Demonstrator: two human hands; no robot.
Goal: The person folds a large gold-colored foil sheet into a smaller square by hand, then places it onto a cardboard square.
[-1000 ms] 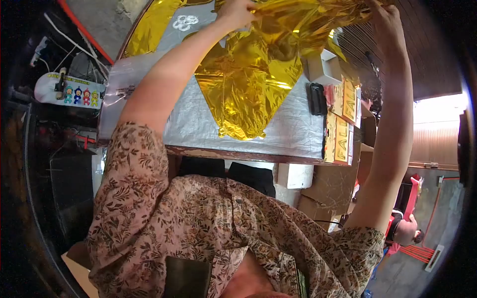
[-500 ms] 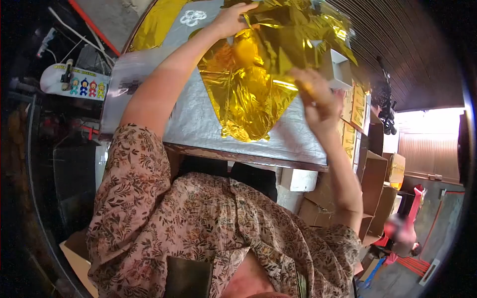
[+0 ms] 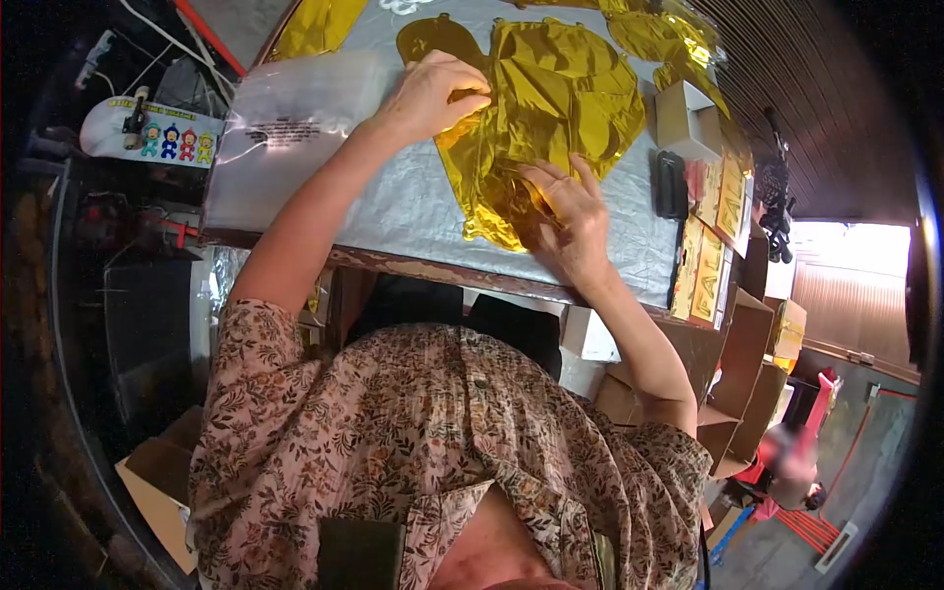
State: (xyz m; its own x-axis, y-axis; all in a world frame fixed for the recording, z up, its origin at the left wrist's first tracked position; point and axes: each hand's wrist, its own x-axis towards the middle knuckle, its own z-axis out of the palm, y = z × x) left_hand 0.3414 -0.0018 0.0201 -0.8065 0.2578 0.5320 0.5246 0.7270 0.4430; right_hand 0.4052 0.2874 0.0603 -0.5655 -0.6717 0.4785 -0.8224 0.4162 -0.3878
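Observation:
A flat, shiny gold foil balloon (image 3: 556, 84) lies creased on the silvery-covered table (image 3: 383, 221). My left hand (image 3: 438, 93) is at its left edge, thumb and fingers closed on a fold of the foil. Over the near part of the balloon is my right hand (image 3: 575, 216), its fingers spread and touching the foil. More gold foil (image 3: 428, 39) shows just beyond my left hand. The exact shape of the balloon cannot be made out because it is folded.
Clear plastic bags (image 3: 295, 108) lie at the table's left. On the right are a white open box (image 3: 686, 123), a black object (image 3: 672, 185) and yellow lettered packets (image 3: 706, 275). Cardboard boxes (image 3: 739, 344) stand beyond the table edge. Another person (image 3: 787, 467) is farther off at lower right.
The raised foil has come down and lies flatter, spread to the right. My left hand has moved nearer my body; my right hand has come left and down onto the foil.

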